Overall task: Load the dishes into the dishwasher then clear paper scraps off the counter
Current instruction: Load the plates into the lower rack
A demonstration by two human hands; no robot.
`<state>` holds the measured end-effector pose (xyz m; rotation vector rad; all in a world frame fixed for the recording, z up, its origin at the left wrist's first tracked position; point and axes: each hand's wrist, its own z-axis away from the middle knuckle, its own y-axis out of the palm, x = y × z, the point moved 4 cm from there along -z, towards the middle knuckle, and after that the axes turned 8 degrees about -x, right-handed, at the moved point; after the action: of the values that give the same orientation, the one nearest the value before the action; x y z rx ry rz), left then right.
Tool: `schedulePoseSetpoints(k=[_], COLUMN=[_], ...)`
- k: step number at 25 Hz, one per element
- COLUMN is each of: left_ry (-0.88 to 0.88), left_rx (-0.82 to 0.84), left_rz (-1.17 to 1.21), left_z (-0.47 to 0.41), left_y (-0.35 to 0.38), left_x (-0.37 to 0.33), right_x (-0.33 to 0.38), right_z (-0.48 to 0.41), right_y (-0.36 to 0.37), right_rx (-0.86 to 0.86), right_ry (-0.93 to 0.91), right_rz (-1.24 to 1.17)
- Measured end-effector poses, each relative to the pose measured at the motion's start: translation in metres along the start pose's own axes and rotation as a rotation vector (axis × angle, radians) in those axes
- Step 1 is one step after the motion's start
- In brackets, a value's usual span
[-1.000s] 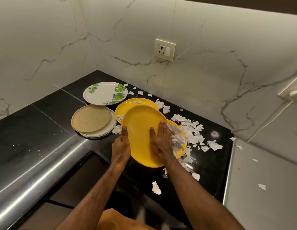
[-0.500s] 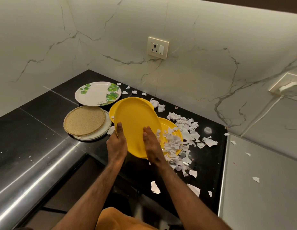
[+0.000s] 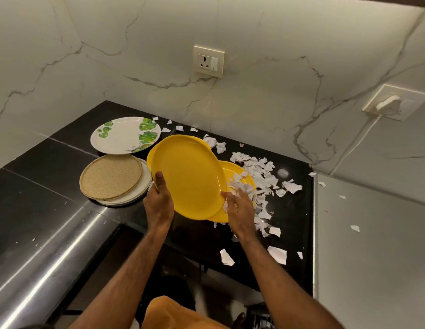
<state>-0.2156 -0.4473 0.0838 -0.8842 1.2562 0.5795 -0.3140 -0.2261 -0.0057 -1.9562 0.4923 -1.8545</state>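
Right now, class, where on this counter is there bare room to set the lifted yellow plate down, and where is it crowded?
Free: the black counter left of the woven mat, and the steel strip in front of it. Crowded: paper scraps cover the counter right of the yellow plate, up to the grey surface.

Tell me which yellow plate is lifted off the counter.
The tilted yellow plate, gripped at its rim by the left hand; the scrap-covered yellow plate lies flat behind it.
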Motion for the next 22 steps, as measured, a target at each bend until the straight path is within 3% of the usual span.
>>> schedulePoseSetpoints(k=[4,6,10,13,19,22], left_ry=[-0.017,-0.092,-0.165,-0.215,-0.202,-0.045], left_rx=[0.080,0.160,0.535,0.794,1.211,1.406], left_rz=[0.024,0.077,0.151,0.147,-0.146,-0.413], left_z=[-0.001,-0.004,0.004,0.034,0.126,0.201], left_y=[0.008,0.015,0.048,0.079,0.149,0.191], left_x=[0.004,0.007,0.010,0.005,0.005,-0.006], right_x=[-0.007,-0.007,-0.031,-0.060,-0.131,-0.179], right_z=[0.024,0.033,0.048,0.077,0.170,0.236], right_y=[-0.020,-0.038,-0.087,-0.131,-0.218,-0.258], right_rx=[-0.152,-0.192,-0.284,-0.390,-0.517,-0.662], right_ry=[0.093,0.171,0.348,0.455,0.553,0.670], right_rz=[-0.047,-0.188,-0.599,-0.713,-0.854,-0.740])
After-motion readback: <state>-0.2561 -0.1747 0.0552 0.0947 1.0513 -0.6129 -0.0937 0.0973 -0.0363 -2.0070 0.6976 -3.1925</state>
